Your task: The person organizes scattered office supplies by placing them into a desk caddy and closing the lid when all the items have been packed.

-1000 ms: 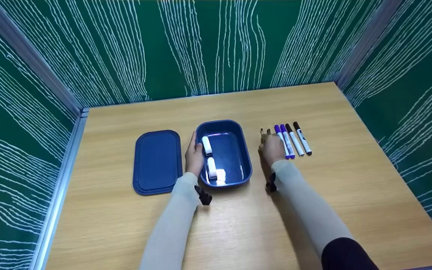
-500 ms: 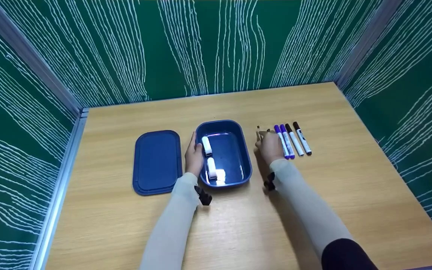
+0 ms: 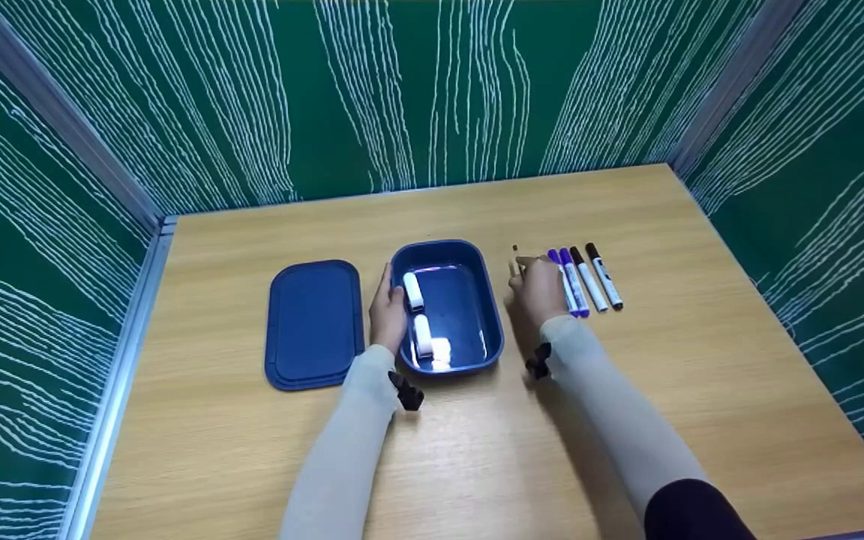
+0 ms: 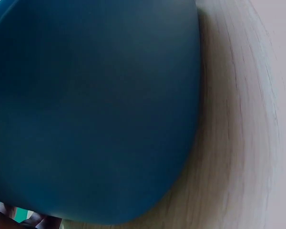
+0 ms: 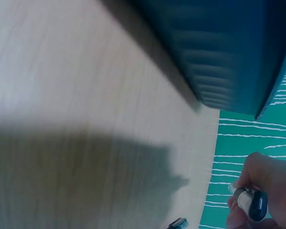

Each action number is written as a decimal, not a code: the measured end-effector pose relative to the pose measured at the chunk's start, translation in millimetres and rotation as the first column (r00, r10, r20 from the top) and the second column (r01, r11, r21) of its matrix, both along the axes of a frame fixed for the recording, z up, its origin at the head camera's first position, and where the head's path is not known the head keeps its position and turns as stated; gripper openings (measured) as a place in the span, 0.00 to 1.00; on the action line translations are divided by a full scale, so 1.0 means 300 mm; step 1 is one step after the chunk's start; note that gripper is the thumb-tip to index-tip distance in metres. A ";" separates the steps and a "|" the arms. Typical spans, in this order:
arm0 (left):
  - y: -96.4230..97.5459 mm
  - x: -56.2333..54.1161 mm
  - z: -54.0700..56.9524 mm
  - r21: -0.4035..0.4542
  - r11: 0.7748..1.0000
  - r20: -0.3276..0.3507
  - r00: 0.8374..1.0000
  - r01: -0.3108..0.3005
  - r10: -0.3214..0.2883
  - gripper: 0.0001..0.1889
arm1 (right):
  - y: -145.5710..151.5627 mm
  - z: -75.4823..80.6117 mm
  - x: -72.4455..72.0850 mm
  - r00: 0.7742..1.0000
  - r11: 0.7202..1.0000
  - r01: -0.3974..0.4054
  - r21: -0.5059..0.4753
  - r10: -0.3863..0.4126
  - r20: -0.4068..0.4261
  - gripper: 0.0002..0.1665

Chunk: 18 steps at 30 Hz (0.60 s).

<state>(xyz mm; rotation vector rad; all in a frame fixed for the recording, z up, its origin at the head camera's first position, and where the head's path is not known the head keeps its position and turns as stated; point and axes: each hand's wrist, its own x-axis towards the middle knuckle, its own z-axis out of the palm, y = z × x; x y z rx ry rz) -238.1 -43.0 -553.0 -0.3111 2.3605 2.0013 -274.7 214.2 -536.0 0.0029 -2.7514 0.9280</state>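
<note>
My left hand [image 3: 388, 316] lies along the left wall of a blue plastic box [image 3: 488, 300], fingers extended against its outside and thumb at the rim. In the left wrist view the box's wall [image 4: 100, 109] fills most of the frame, with fingertips at the lower left. To the right of the box, my right hand [image 3: 541, 289] pinches a marker. The right wrist view shows this marker [image 5: 250, 204] with a dark end and a pale body between thumb and fingers. Two white oblong pieces, one of them here [image 3: 423, 335], lie inside the box along its left side.
Purple-ended markers [image 3: 574, 283] and black-capped markers [image 3: 604, 276] lie in a row right of my right hand. A blue lid [image 3: 315, 324] rests flat, left of the box. Green walls with white lines [image 3: 342, 97] enclose the wooden table [image 3: 462, 465] at the back and sides.
The right hand has shifted slightly left and away from me, and its marker has moved with it. The left hand and the box stay where they were.
</note>
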 end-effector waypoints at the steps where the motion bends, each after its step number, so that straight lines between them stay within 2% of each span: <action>1: 0.000 0.000 0.000 -0.002 1.000 0.000 1.000 -0.001 0.001 0.28 | -0.003 0.005 0.001 1.000 1.000 -0.003 -0.008 0.003 0.003 0.22; 10: -0.001 0.002 -0.001 -0.010 1.000 0.002 1.000 0.004 -0.004 0.28 | -0.017 0.028 0.004 1.000 0.999 -0.011 -0.048 0.010 -0.005 0.24; 13: -0.001 0.001 0.000 -0.014 1.000 -0.003 1.000 0.001 -0.001 0.28 | -0.019 0.032 0.005 1.000 0.998 -0.013 -0.061 0.012 -0.027 0.23; 18: -0.002 -0.001 -0.002 0.006 1.000 -0.004 1.000 0.001 -0.001 0.28 | -0.027 0.035 0.002 0.995 0.999 -0.022 -0.028 0.020 -0.096 0.20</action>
